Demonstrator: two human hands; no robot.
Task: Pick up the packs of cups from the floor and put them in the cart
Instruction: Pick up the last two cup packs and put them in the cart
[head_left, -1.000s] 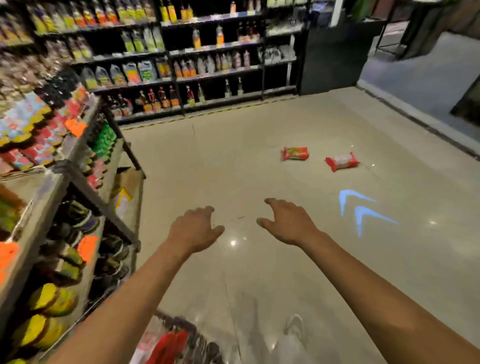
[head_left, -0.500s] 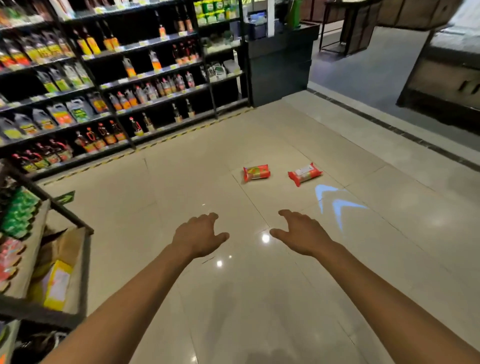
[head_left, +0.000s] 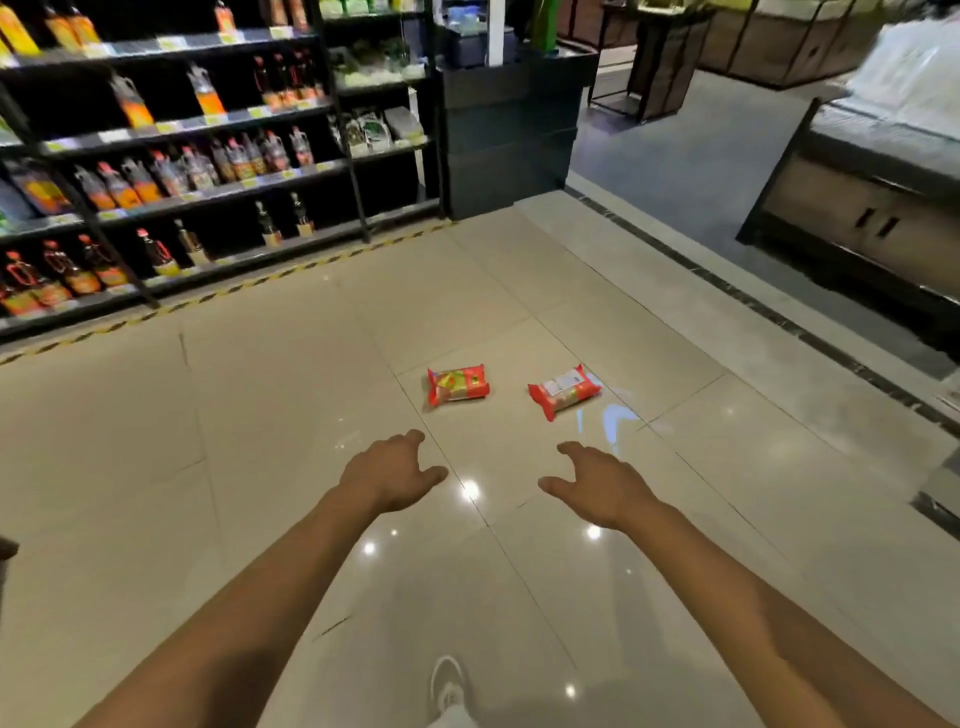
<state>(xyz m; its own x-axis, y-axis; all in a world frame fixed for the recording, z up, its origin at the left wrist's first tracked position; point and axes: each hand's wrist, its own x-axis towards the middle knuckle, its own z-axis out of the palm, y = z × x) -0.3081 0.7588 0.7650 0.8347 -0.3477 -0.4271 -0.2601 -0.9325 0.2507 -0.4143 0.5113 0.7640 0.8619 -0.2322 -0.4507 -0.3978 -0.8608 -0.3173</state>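
Observation:
Two red packs lie on the beige tiled floor ahead of me. The left pack (head_left: 458, 385) lies flat with its printed face up. The right pack (head_left: 564, 391) sits at an angle, a white label showing. My left hand (head_left: 389, 472) and my right hand (head_left: 602, 486) are stretched forward, palms down, fingers loosely apart, holding nothing. Both hands hover short of the packs, well above the floor. No cart is in view.
Dark shelves of bottles (head_left: 171, 171) run along the back left, edged by a yellow-black floor strip (head_left: 223, 293). A dark counter (head_left: 509, 130) stands at the back centre. A low cabinet (head_left: 872, 208) is at the right. A blue arrow light (head_left: 615, 418) shines beside the right pack. My white shoe (head_left: 447, 686) shows below.
The view has swung right and forward: the snack rack at the left is gone from sight and the two packs are closer and more central. Both hands stay empty and outstretched.

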